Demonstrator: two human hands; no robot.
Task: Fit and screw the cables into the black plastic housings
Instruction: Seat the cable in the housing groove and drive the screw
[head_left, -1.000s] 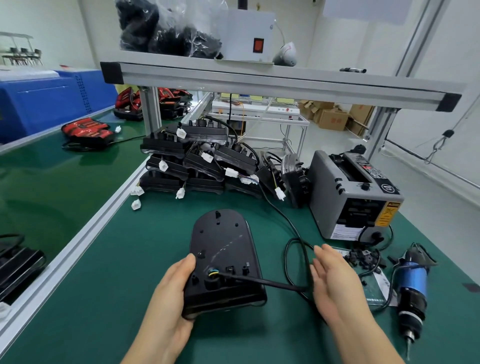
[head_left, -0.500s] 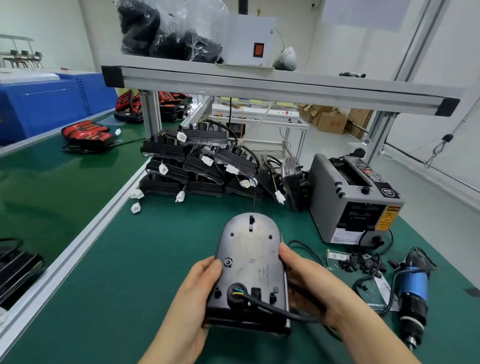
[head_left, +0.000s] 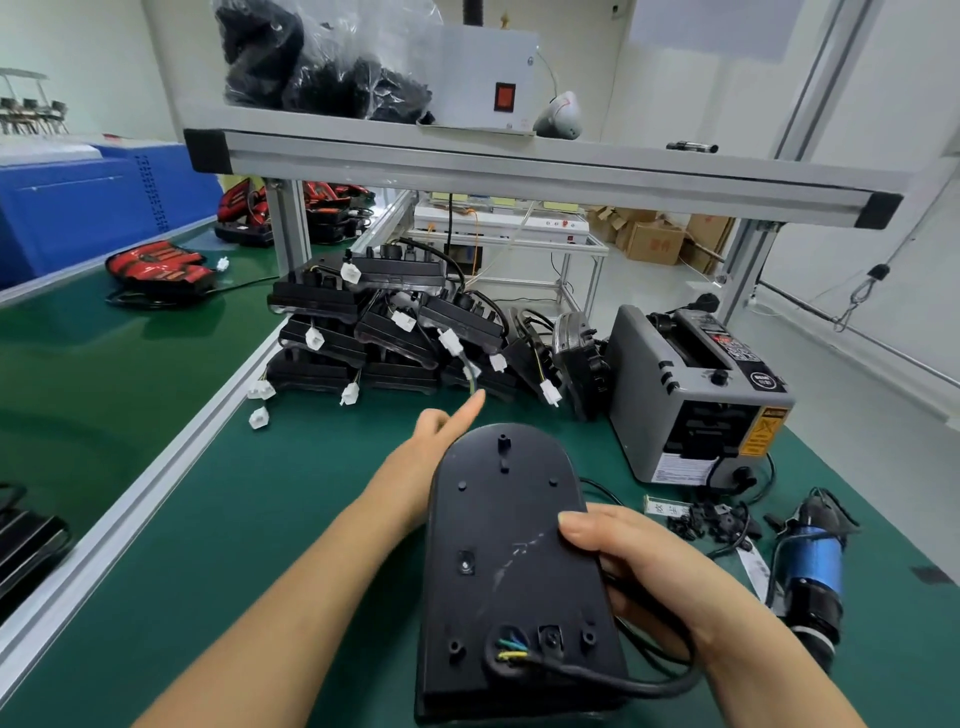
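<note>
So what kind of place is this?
Most likely a factory assembly bench: a pile of identical black housings with white plugs sits on the green mat, a grey tape dispenser and a blue power screwdriver lie nearby, and the right hand grips one more housing.

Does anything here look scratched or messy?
Yes. The black housing in the right hand has whitish scuff marks mid-face. Behind it, the pile of housings lies jumbled, some tilted.

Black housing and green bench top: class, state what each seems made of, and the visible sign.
Black housing: likely moulded plastic, matt; moulded pegs and pale scuff marks. Green bench top: probably a rubber or vinyl mat, slightly glossy; it shows soft reflections.
</note>
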